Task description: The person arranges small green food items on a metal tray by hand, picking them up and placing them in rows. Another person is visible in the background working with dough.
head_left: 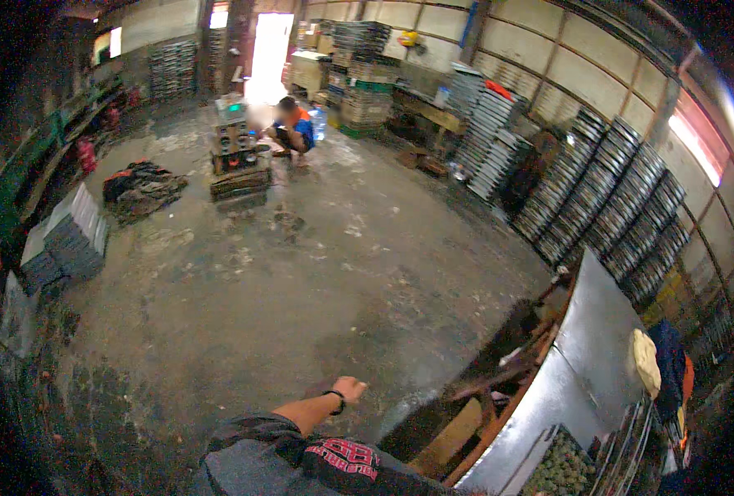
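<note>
L hand (350, 389): fingers appear part-curled, no obj. visible in grasp; exact aperture can't be told. R hand: out of view, state unknown. Nearest obj.: silver sheet-metal-topped bench (532, 397), R of L hand, apart; long axis diag., lower ctr. to upper R. Rough green lumpy mass (562, 467) at bench's near end.

Near right: a table (598, 314), with boards (454, 432) beneath its left edge. The left hand (350, 389) is left of the table. Tray stacks (600, 202) line the far right wall (586, 50). Far centre, a crouching person (299, 131) is right of a machine (234, 149); crates (365, 103) stand behind. Left: a cloth heap (143, 190), stacked blocks (71, 236) nearer.
</note>
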The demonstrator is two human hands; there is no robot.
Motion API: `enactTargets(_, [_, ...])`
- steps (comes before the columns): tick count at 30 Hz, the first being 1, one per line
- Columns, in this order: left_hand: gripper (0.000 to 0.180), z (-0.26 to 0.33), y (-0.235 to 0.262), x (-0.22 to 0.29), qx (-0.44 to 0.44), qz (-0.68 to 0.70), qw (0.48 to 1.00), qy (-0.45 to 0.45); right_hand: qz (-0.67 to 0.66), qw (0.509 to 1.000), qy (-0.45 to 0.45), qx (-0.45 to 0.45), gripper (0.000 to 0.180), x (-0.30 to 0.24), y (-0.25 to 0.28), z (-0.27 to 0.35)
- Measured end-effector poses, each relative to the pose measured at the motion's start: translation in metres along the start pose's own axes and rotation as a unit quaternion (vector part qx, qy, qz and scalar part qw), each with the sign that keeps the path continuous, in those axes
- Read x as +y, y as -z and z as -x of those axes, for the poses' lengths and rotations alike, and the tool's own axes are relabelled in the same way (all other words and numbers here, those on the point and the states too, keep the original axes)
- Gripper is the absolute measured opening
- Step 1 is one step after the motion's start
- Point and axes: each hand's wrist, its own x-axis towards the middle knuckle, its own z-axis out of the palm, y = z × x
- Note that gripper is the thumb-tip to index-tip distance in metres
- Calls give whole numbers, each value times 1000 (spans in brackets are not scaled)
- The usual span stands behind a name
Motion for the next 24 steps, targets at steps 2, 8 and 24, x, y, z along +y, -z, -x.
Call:
enactTargets(2, [50, -6, -5, -39, 92, -19, 982, -161, 268, 959, 5, -92, 46, -37, 10, 12])
enactTargets(8, [54, 54, 81, -204, 89, -86, 986, -109, 21, 999, -36, 33, 55, -25, 31, 15])
enactTargets(24, [69, 193, 139, -421, 77, -116, 943, 302, -363, 929, -58, -34, 31, 123, -69, -144])
